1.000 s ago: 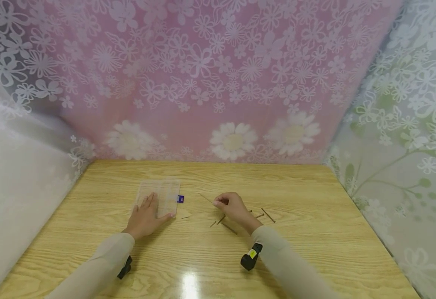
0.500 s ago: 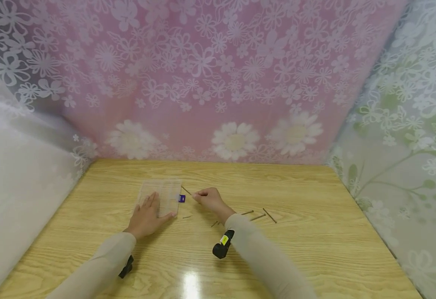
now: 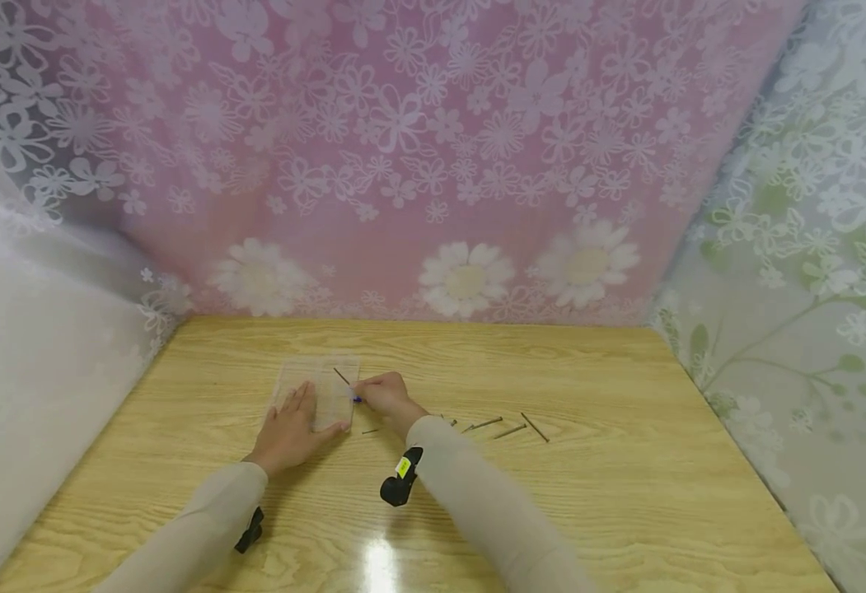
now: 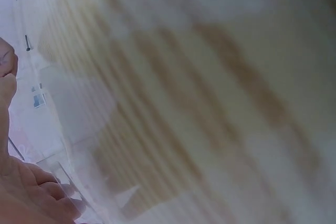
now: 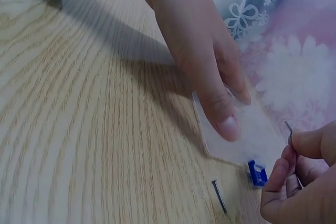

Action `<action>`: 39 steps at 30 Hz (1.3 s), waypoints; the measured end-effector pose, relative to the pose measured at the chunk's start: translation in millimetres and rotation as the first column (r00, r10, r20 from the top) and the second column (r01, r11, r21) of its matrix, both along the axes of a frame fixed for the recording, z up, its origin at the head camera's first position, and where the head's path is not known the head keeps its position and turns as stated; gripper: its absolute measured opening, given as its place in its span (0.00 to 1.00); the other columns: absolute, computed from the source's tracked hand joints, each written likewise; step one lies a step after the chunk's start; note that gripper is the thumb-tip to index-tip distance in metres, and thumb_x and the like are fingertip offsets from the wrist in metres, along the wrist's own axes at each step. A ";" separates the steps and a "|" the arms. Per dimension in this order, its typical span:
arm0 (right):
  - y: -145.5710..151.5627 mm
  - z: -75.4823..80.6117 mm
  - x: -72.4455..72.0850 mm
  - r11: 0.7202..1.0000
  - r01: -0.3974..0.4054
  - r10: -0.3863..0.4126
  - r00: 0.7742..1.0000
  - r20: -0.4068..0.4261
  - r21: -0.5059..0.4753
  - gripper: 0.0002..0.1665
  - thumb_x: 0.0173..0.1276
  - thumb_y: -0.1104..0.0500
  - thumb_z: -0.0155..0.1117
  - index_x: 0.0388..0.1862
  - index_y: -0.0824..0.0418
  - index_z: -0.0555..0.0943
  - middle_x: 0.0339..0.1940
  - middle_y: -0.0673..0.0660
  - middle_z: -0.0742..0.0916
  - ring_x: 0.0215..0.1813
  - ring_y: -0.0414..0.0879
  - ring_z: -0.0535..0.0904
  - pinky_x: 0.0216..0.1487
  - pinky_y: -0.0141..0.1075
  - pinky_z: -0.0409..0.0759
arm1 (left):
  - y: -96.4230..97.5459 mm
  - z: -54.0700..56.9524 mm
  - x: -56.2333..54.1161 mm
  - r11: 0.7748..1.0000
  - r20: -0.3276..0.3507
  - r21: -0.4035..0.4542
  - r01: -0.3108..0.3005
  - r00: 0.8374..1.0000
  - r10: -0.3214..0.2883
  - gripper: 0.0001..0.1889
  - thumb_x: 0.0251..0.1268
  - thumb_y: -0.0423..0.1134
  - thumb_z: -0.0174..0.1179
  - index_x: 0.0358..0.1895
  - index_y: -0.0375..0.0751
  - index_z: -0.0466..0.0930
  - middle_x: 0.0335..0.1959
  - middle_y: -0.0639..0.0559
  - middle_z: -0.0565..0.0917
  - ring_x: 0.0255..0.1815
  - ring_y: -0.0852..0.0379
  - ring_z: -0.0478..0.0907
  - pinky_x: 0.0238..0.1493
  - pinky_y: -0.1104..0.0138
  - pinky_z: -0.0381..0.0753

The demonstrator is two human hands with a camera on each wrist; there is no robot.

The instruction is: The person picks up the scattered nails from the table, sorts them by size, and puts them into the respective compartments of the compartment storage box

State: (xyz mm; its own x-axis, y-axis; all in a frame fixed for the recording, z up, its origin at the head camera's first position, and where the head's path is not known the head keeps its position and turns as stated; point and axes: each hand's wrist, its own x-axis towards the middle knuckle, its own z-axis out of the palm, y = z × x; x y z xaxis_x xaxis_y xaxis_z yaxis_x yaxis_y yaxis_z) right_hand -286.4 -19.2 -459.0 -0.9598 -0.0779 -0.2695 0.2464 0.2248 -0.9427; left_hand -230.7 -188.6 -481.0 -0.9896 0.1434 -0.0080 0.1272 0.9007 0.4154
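A flat, clear plastic box with a blue latch on its right edge lies on the wooden table. My left hand rests over its near left part, fingers spread, thumb along the near edge. At the box's right edge, my right hand pinches a long thin nail between thumb and fingertips. The free end of the nail slants up and left, over the box. In the right wrist view, part of the nail is hidden by the fingers. A small nail lies beside the box, close to the latch.
Several longer nails lie scattered right of the box, partly behind the right forearm. Pink floral cloth hangs along the table's back edge, and pale panels stand at both sides. Each wrist carries a black camera.
My right hand has moved left with the nail, from above the scattered nails to the box's right edge. The left hand has stayed on the box.
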 end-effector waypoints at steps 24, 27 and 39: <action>-30.2 11.7 5.0 0.964 0.137 -0.154 0.986 0.061 0.228 0.14 0.59 0.55 0.72 0.36 0.65 0.82 0.36 0.56 0.84 0.40 0.47 0.79 0.41 0.38 0.80 | -1.6 -4.5 -0.5 1.000 -0.026 0.006 0.010 1.000 -0.010 0.53 0.63 0.66 0.53 0.73 0.24 0.47 0.75 0.32 0.51 0.75 0.34 0.48 0.67 0.33 0.45; -30.5 12.1 5.6 0.963 0.131 -0.152 0.986 0.071 0.235 0.14 0.60 0.55 0.71 0.36 0.65 0.82 0.35 0.55 0.84 0.38 0.46 0.79 0.38 0.37 0.80 | -1.7 -5.6 -1.3 1.000 -0.026 0.008 0.010 1.000 -0.010 0.53 0.62 0.67 0.53 0.73 0.25 0.47 0.75 0.32 0.51 0.75 0.34 0.48 0.67 0.33 0.45; -26.6 10.6 7.5 0.976 0.053 -0.062 0.997 0.038 0.209 0.10 0.59 0.54 0.72 0.30 0.61 0.87 0.39 0.53 0.87 0.47 0.47 0.82 0.49 0.40 0.80 | -1.7 -5.0 -1.2 1.000 -0.002 0.013 0.005 1.000 -0.005 0.54 0.62 0.68 0.52 0.74 0.26 0.46 0.75 0.32 0.50 0.75 0.35 0.46 0.67 0.33 0.44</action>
